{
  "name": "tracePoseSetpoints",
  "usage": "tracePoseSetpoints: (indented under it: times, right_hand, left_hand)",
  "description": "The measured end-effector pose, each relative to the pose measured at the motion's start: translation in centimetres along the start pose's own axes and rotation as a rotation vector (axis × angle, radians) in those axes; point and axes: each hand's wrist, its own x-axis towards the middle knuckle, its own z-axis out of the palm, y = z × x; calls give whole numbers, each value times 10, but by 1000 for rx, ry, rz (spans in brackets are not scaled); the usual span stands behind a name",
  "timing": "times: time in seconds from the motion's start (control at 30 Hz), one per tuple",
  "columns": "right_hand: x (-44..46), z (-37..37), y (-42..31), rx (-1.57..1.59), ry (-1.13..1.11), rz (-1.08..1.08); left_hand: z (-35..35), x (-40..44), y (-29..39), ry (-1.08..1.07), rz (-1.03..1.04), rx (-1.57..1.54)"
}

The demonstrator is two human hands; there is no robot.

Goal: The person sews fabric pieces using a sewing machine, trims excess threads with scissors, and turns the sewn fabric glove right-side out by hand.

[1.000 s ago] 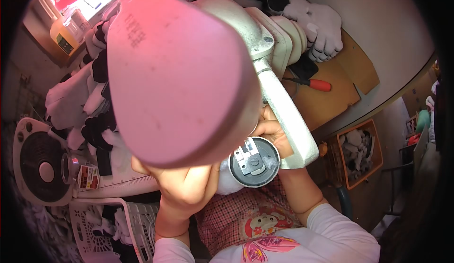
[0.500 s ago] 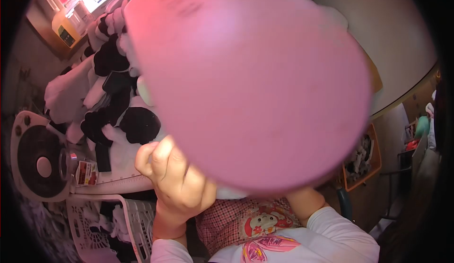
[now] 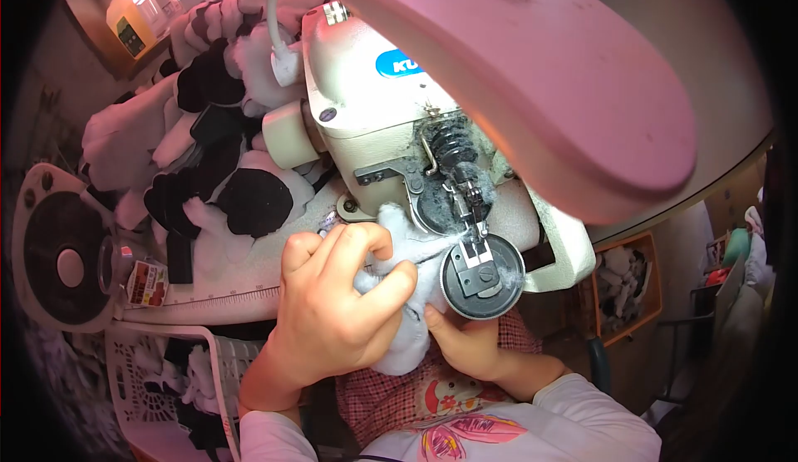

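Note:
A white plush piece [image 3: 403, 341] is at the fur sewing machine [image 3: 366, 105], its upper edge by the needle area and round feed discs. My left hand [image 3: 341, 304] is curled round the left side of the piece, thumb and forefinger closed on it. On the lower right, my right hand [image 3: 470, 347] has its thumb against the plush; its fingers are partly hidden behind the piece and the front disc [image 3: 499, 296]. Grey lint coats the machine's spring and needle mechanism.
A pink lamp head [image 3: 565, 88] hangs over the machine's right side. Black and white plush pieces [image 3: 258, 200] lie heaped at left, near a round fan [image 3: 71, 250]. A white basket [image 3: 220, 379] and an orange crate [image 3: 628, 329] hold more pieces. A yellow bottle [image 3: 129, 26] stands upper left.
The pink lamp head has shifted up and right, revealing the machine, the plush piece and my right hand. My left hand has come rightward and is now on the plush.

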Motion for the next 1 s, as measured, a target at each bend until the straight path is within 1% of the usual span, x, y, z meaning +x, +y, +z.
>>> tracePoseSetpoints:
  times: [0.03,0.1,0.33,0.4,0.43,0.5,0.57,0.7,0.83,0.9,0.93,0.97,1.0]
  right_hand:
    - [0,1,0,-2,-3,1]
    - [1,2,1,-20,-3,-67]
    - [0,1,5,-76,-8,-62]
    - [-1,-4,8,-163,-150,-150]
    - [-1,-3,9,-163,-151,-149]
    - [-1,1,11,-109,-32,-85]
    - [0,2,9,-119,-29,-112]
    - [1,1,6,-135,-41,-147]
    - [2,-2,10,-168,-51,-155]
    - [3,-10,12,-261,-229,-224]
    - [3,-7,11,-261,-229,-224]
    - [4,-2,7,-235,-141,-203]
    - [4,1,5,-208,-54,-181]
  left_hand:
    - [0,0,1,12,2,-13]
    - [-1,-1,2,24,3,-25]
    - [-4,1,6,-38,-67,50]
    - [-6,2,7,-47,-73,79]
    - [-8,3,8,-54,-80,41]
    - [-7,5,9,-62,-87,4]
    - [-2,6,9,20,-110,-188]
    - [1,4,4,-43,-76,-235]
    - [-4,4,4,-51,-30,-121]
    - [-3,3,6,-63,-11,-86]
    - [1,2,8,-36,-27,-18]
    - [4,1,9,-10,-43,49]
    - [4,2,9,-9,-44,49]
